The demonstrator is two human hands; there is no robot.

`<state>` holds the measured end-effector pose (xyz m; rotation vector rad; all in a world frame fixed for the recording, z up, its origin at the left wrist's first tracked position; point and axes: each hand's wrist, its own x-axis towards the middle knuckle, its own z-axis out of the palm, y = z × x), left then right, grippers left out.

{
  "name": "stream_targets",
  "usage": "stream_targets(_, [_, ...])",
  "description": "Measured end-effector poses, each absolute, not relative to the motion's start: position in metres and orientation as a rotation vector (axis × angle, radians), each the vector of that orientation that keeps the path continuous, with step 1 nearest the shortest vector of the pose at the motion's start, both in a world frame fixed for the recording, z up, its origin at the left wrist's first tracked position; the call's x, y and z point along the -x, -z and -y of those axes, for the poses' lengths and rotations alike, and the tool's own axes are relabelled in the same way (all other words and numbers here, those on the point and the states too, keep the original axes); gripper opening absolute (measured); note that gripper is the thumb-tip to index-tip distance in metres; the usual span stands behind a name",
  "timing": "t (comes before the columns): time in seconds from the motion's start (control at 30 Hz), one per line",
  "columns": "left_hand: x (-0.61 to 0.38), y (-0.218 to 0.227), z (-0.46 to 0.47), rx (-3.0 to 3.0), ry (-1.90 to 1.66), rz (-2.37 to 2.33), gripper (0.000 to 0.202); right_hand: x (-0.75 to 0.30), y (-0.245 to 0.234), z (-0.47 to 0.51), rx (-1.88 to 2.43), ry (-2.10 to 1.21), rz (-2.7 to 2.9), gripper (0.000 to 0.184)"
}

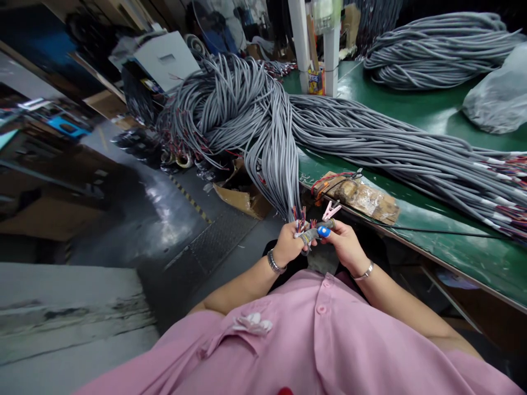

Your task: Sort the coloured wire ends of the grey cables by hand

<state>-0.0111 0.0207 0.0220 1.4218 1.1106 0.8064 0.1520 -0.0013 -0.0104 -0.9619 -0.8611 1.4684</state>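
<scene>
My left hand point(289, 245) is closed round the stripped end of a grey cable, at the bottom of a hanging bundle of grey cables point(284, 159). Thin coloured wires point(302, 218) fan out above its fingers. Close beside it, my right hand point(347, 248) is pinched near the same wire ends, its fingertips meeting those of the left. A blue cover point(324, 231) sits at the right thumb tip, and greyish wrappings show on some fingers of both hands. What exactly the right fingers grip is hidden. A pink clothes peg point(331, 210) stands just behind the right hand.
More grey cables point(370, 140) run along the green table point(440, 219) to the right. A wooden block point(362, 198) lies at its near edge. A coiled cable bundle point(436, 52) and a plastic bag point(500, 93) are at the back right. A cardboard box point(242, 197) stands below the bundle.
</scene>
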Motion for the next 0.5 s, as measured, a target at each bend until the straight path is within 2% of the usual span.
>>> stream_targets(0.37, [0.003,-0.017,-0.018,-1.360,-0.990,-1.135,0.036,-0.152,0.019,-0.001,0.842,-1.613,0.734,0.022])
stream_targets(0.5, [0.002,-0.015,-0.020,-1.313,-0.993,-1.106,0.039,-0.168,0.029,-0.014,0.716,-1.781,0.544,0.032])
